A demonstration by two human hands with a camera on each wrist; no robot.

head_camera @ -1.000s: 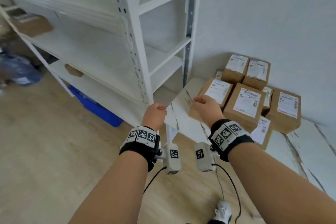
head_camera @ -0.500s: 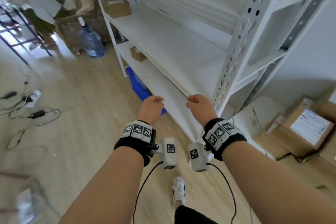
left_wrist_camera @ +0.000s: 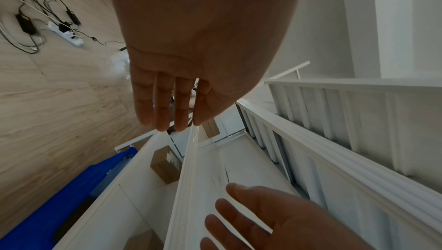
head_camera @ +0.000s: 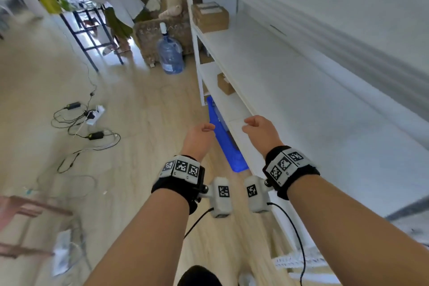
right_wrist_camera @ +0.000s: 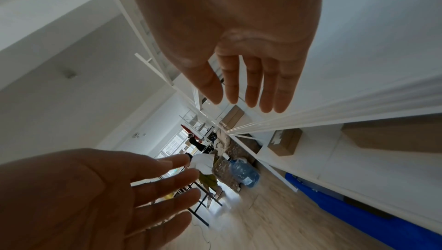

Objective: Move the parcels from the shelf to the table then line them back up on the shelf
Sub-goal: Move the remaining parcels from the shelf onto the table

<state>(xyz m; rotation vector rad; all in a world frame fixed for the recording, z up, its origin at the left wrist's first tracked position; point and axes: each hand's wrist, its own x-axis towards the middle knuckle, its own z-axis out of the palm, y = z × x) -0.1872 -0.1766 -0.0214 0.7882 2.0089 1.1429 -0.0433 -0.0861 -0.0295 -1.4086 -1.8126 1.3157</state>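
Cables (head_camera: 79,121) lie on the floor at far left. Left hand (head_camera: 199,137) and right hand (head_camera: 260,131) are both empty, fingers relaxed, held side by side before the shelf's (head_camera: 290,90) front edge. One parcel (head_camera: 210,17) sits at the shelf's far end; another parcel (head_camera: 224,83) sits on the tier below.

Both forearms extended forward, left hand (head_camera: 199,136) and right hand (head_camera: 261,131) empty, fingers relaxed
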